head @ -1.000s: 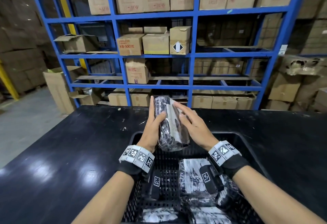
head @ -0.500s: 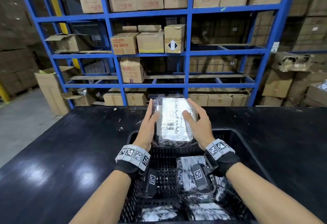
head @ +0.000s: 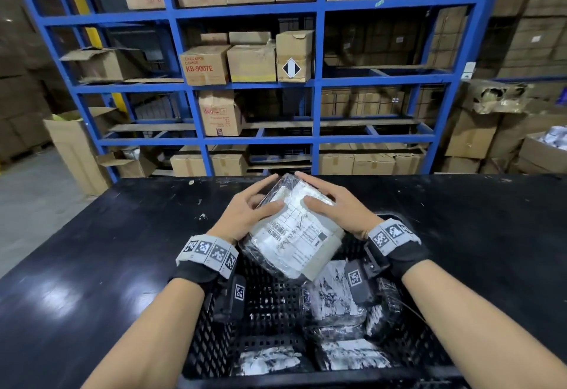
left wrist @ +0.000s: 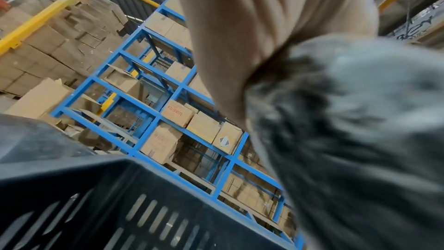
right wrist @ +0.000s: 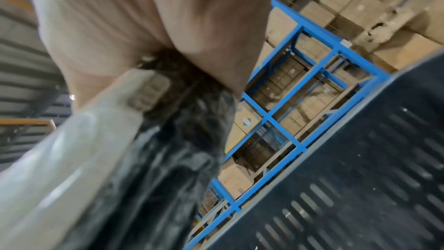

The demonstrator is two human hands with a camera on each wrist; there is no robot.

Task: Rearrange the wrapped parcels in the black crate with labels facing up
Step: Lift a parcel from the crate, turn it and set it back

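While both hands, left (head: 245, 209) and right (head: 336, 206), clamp their fingers on a parcel (head: 294, 232) label-up, it hangs tilted above the crate (head: 211, 345).

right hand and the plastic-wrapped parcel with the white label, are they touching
Touching. The head view shows the right hand with fingers over the plastic-wrapped parcel's far edge and thumb on its white label; the left hand grips the other side.

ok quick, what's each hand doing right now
Left hand: holding the wrapped parcel by its left side, label up.
Right hand: holding the same parcel by its right side, above the black crate.
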